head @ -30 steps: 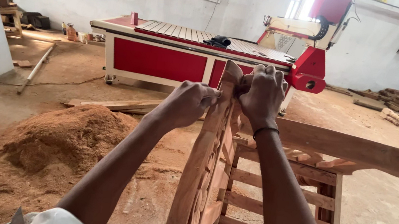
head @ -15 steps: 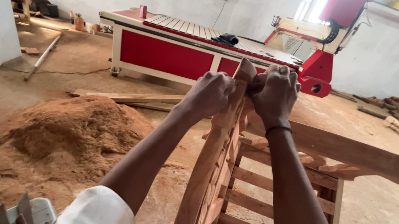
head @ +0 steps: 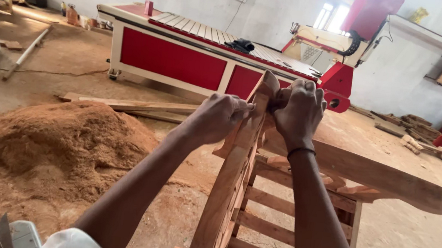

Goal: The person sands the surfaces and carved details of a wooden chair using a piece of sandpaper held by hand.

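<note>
A carved wooden panel (head: pixel 227 196) stands on edge in front of me, leaning against a slatted wooden frame (head: pixel 299 214). My left hand (head: pixel 216 117) is closed against the panel's left face near its top. My right hand (head: pixel 298 111) grips the panel's top right edge, with a black band on the wrist. Whether either hand pinches a small piece of abrasive paper against the wood cannot be told. A long shaped plank (head: pixel 385 179) lies across the frame to the right.
A heap of sawdust (head: pixel 60 140) lies on the floor at left. Behind it lie planks (head: pixel 130 104) and a large red and white routing machine (head: pixel 195 55) with a dark cloth on its bed. Wood pieces (head: pixel 421 142) and a red crate sit at right.
My left hand slid slightly down and left along the panel's upper edge. My right hand kept its grip. The camera view shifted a little to the right.
</note>
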